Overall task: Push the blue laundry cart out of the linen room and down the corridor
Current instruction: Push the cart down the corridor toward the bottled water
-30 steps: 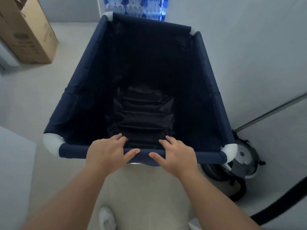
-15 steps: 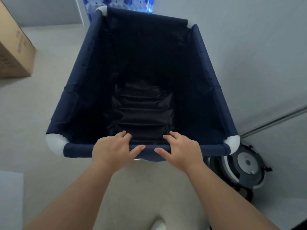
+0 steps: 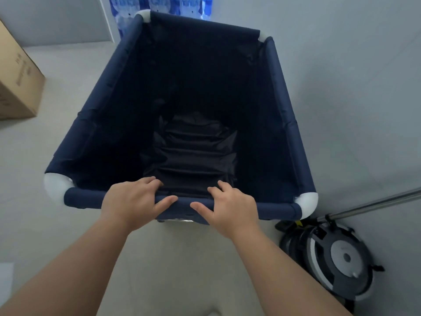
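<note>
You stand on a pale grey floor between plain light walls, and the dark blue fabric laundry cart with white plastic corner joints is directly in front of you, its near rail at your hands and its far end towards a blue-and-white patterned panel. The cart looks empty; only the black wrinkled lining at the bottom is visible. Your left hand and your right hand are both closed over the near padded rail, fingers curled inside the cart and thumbs lying along the rail, close together near its middle. For a better push, I think you should move the hands a little wider apart on this rail, because a narrow hold gives weak steering. To the right of the cart, just beside its near right corner, there is a round grey-and-white vacuum cleaner with a metal tube; keep that corner away from it. To the left of the cart, well apart, stands a brown cardboard box. Push evenly with both arms and look ahead over the far rail.
</note>
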Action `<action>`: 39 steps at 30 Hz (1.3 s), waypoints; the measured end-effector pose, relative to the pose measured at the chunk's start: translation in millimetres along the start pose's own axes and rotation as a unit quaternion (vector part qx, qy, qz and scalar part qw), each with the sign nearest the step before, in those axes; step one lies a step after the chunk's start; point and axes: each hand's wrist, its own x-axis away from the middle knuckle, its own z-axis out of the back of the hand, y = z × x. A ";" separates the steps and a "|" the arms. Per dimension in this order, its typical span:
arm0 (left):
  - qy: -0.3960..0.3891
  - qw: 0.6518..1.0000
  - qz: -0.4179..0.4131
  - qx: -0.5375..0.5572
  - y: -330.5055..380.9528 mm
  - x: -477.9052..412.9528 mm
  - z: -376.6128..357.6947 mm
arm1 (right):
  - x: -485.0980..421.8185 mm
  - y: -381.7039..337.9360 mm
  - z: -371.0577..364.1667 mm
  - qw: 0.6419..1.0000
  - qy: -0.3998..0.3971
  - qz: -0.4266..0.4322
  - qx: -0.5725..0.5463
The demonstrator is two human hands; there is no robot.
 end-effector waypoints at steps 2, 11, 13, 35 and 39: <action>0.005 1.000 -0.003 0.003 -2.3 -15.5 -2.3 | -14.7 3.9 1.6 1.000 0.002 0.002 0.008; -0.014 1.000 -0.014 0.000 -15.0 -86.7 -9.7 | -85.1 19.8 12.5 1.000 -0.017 -0.001 0.013; -0.021 1.000 -0.015 -0.002 -18.0 -104.3 -10.7 | -102.2 23.5 16.6 1.000 -0.019 0.001 0.012; -0.031 0.999 0.011 -0.012 -23.5 -276.8 -24.5 | -283.7 88.9 47.1 0.997 -0.045 0.063 0.013; -0.029 0.999 0.032 -0.019 -17.4 -299.9 -27.2 | -314.5 105.9 52.8 0.994 -0.056 0.093 0.020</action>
